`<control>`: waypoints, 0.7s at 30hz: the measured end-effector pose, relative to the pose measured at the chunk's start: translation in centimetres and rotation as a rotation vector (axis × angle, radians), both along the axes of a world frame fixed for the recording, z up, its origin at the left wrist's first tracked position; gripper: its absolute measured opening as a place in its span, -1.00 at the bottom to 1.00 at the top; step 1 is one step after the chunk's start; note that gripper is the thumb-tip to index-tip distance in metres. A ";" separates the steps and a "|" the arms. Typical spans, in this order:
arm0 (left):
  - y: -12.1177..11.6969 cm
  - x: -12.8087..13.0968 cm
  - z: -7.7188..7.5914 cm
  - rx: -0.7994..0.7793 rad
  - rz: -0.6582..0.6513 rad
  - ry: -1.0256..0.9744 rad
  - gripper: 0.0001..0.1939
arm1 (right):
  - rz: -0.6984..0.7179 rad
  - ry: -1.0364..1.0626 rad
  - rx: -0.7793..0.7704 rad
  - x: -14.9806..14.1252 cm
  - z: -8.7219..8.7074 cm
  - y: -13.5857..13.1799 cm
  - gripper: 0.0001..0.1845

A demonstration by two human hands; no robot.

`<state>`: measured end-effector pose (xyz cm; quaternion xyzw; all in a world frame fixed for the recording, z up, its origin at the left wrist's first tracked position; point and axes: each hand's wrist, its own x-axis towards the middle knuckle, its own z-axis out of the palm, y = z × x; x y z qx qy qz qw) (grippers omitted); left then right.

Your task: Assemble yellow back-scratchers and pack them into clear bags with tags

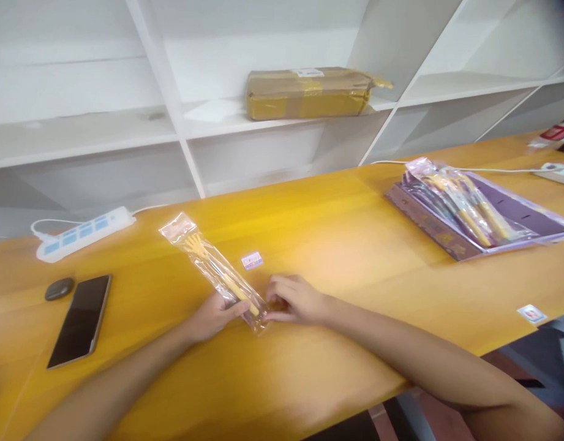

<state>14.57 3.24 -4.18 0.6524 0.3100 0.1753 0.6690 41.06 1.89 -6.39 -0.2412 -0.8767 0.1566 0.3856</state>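
My left hand [218, 317] grips a yellow hand-shaped back scratcher [233, 285] sealed in a clear plastic bag [216, 278], its thumb lying across the handle. The packet slants, with the scratcher's fingers and the bag's pinkish header at the far left end. At the near right end, my right hand [296, 299] has its fingers curled and pinches the bag's edge; the fingertips are partly hidden. A small printed sticker [251, 261] lies on the table just beyond my right hand.
On the wooden table [309, 226], a purple box [428, 229] at right holds several similar bagged scratchers [474, 205]. A phone [81, 320], a dark oval case [60, 288] and a power strip [86, 233] lie left. A taped carton [309, 95] sits on the shelf. Another sticker [532, 314] lies near the edge.
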 end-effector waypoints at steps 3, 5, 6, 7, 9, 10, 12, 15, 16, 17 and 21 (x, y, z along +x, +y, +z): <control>1.0 -0.5 -0.5 -0.042 0.046 0.004 -0.49 | 0.045 -0.038 -0.099 0.8 -0.2 0.2 -0.74; 1.6 -0.9 -1.0 -0.057 0.080 -0.006 -0.47 | 0.015 -0.070 -0.126 1.2 -0.3 0.2 -0.85; 1.8 -1.1 -1.3 -0.060 0.100 -0.016 -0.47 | -0.004 -0.079 -0.121 1.3 -0.4 0.2 -0.90; 2.0 -1.2 -1.6 -0.065 0.120 -0.026 -0.47 | -0.015 -0.087 -0.106 1.3 -0.4 0.1 -0.92; 2.2 -1.4 -2.1 -0.081 0.157 -0.035 -0.47 | -0.019 -0.104 -0.048 1.2 -0.4 0.0 -0.95; 2.2 -1.4 -2.2 -0.089 0.171 -0.036 -0.47 | -0.019 -0.120 -0.008 1.1 -0.3 -0.1 -0.96; 2.2 -1.4 -2.4 -0.101 0.190 -0.034 -0.48 | -0.019 -0.169 0.083 1.0 0.0 -0.2 -0.93; 2.2 -1.4 -2.2 -0.124 0.179 -0.037 -0.49 | -0.028 -0.234 0.185 0.9 0.4 -0.4 -0.86; 2.3 -1.3 -2.1 -0.134 0.172 -0.040 -0.48 | -0.035 -0.250 0.203 0.9 0.5 -0.4 -0.84; 2.3 -1.3 -2.0 -0.140 0.164 -0.043 -0.47 | -0.042 -0.264 0.215 0.9 0.7 -0.5 -0.83; 2.3 -1.2 -1.5 -0.086 0.133 -0.012 -0.47 | -0.022 -0.270 0.229 1.1 1.2 -0.6 -0.85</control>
